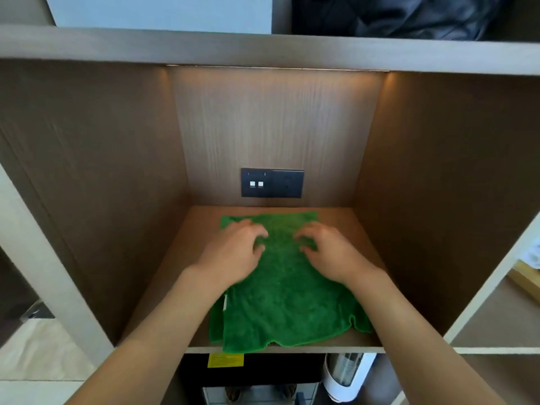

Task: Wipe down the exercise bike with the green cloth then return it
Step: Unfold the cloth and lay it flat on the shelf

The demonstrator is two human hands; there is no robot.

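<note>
Green cloth (287, 290) lies spread on the wooden shelf (362, 249) inside a lit cubby, near edge hanging a bit over the shelf front, left side doubled w/ a white tag showing. Both hands are on the far half of it: left hand (233, 249) and right hand (327, 252) lie palm-down, fingers bent and bunching the fabric toward each other; there's motion blur at the fingertips, so whether they're pinching a fold or just pressing I can't tell for sure. Dark socket plate (272, 183) sits on the back wall just beyond the cloth. Below the shelf: a dark appliance w/ a yellow sticker (225, 360) and a white container (344, 375) to the right. No exercise bike in view. Judging by this, the step is either picking the cloth up to start or laying it back at the end; the pics alone don't settle which, though flat cloth plus gathering fingers leans toward pickup. Next move, if pickup: close fingers on a good wad, lift clear of the shelf lip w/o dragging the hanging edge, carry to the bike. If return: smooth it flat and pull hands out.
</note>
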